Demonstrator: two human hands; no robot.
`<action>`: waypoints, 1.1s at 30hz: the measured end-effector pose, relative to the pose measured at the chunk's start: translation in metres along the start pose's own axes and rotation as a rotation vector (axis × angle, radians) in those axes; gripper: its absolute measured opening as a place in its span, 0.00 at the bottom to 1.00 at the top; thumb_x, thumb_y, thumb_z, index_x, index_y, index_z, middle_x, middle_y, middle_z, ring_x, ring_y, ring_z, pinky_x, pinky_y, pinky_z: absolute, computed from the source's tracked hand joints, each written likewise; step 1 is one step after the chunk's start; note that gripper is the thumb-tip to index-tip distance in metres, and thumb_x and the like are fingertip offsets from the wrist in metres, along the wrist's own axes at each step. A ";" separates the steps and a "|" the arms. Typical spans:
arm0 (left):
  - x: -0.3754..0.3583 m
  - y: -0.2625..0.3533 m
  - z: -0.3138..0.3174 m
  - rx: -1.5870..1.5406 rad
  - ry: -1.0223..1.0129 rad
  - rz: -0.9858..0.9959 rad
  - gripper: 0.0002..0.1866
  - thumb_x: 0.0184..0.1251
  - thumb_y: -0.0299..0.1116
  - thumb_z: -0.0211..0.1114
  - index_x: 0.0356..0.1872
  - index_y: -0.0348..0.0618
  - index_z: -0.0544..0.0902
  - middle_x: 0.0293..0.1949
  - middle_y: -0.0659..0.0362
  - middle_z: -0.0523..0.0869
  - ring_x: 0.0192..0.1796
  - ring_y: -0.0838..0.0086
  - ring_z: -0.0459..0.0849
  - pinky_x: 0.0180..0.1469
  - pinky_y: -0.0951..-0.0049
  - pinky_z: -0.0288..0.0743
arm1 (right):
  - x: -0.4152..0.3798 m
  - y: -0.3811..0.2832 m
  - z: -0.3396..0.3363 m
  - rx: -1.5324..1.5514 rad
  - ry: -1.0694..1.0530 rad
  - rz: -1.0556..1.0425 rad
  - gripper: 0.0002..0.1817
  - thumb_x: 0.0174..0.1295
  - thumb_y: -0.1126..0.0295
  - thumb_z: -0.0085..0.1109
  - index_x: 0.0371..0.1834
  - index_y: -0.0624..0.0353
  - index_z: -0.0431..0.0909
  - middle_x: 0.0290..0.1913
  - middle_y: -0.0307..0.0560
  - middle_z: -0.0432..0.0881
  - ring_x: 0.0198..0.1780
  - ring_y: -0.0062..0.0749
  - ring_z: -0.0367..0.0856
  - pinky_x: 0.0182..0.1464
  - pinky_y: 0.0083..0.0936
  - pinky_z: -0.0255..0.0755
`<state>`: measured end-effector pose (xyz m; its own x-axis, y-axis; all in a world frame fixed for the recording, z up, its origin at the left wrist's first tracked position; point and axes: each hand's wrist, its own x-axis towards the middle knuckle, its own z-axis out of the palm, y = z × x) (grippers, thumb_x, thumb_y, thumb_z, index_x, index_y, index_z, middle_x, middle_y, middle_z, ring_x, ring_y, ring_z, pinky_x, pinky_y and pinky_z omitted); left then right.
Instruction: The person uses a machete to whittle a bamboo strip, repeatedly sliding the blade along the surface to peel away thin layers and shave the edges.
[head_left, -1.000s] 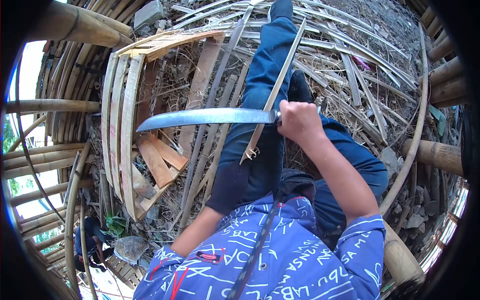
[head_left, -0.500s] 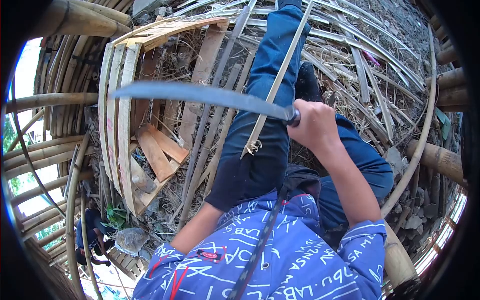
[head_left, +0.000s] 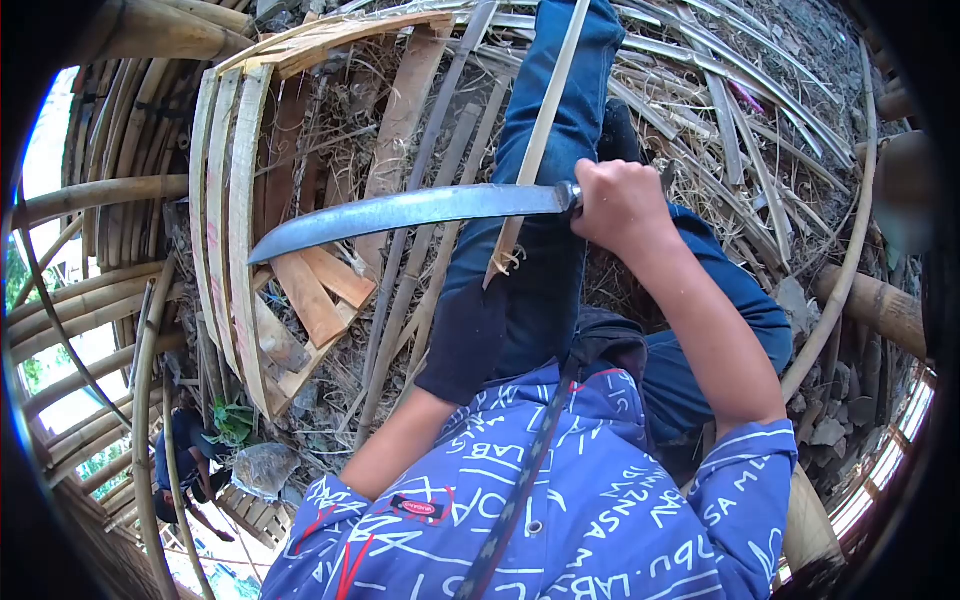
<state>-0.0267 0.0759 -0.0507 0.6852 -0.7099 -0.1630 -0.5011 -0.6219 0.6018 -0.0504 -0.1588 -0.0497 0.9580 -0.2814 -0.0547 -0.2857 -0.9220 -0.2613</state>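
My right hand (head_left: 622, 205) is closed around the dark handle of a machete (head_left: 400, 213). The long curved blade points left and lies across a pale bamboo strip (head_left: 540, 145), edge contact hard to judge. My left hand (head_left: 468, 340), in a black glove, grips the strip's near end beside a small curl of shavings (head_left: 511, 262); its fingers are mostly lost in the dark fabric. The strip runs along my jeans-covered leg (head_left: 545, 100) and off the top of the view.
A slatted wooden frame (head_left: 232, 220) stands left, with short boards (head_left: 315, 300) inside. Split bamboo strips (head_left: 725, 150) and shavings litter the ground. Bamboo poles (head_left: 100, 200) line the left side; another pole (head_left: 850, 270) curves at right. Another person (head_left: 185, 460) is at lower left.
My right hand has risen slightly and moved a little left; the machete's tip has swung downward. The bamboo strip's upper part has shifted left, while my gloved hand stays nearly in place.
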 end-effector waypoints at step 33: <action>-0.007 0.001 -0.011 0.060 -0.130 0.030 0.11 0.71 0.32 0.52 0.39 0.32 0.76 0.26 0.42 0.79 0.29 0.47 0.80 0.26 0.55 0.68 | 0.046 0.073 0.024 -0.111 0.404 0.180 0.07 0.52 0.67 0.57 0.27 0.57 0.80 0.26 0.54 0.83 0.31 0.51 0.85 0.35 0.40 0.79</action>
<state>-0.0259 0.0834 -0.0400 0.5971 -0.7630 -0.2474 -0.5539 -0.6153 0.5609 -0.0264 -0.2324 -0.0942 0.8132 -0.5009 0.2963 -0.4689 -0.8655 -0.1761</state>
